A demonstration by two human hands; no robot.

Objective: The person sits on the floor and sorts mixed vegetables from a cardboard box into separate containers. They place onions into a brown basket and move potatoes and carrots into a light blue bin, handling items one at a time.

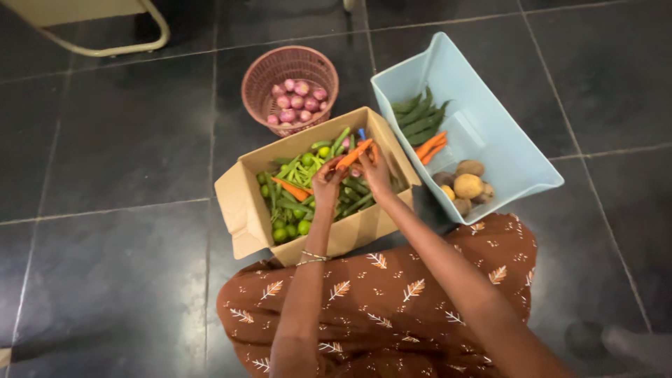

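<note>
- Left hand (326, 183) and right hand (376, 170): together gripping one carrot (352, 155) above the cardboard box (245, 203).
- Cardboard box: holds green beans, limes, carrots.
- Blue tub (504, 150), right: okra, carrots, potatoes.
- Pink basket (260, 73), behind: red onions.

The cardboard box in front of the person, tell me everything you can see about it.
The cardboard box is plain brown, open-topped, with one flap hanging outward on its left side. It sits on the dark tiled floor, against the person's knees, between a pink basket and a light blue tub. Inside lie green beans, limes and carrots. Both hands, left hand and right hand, hold a carrot above it.
</note>
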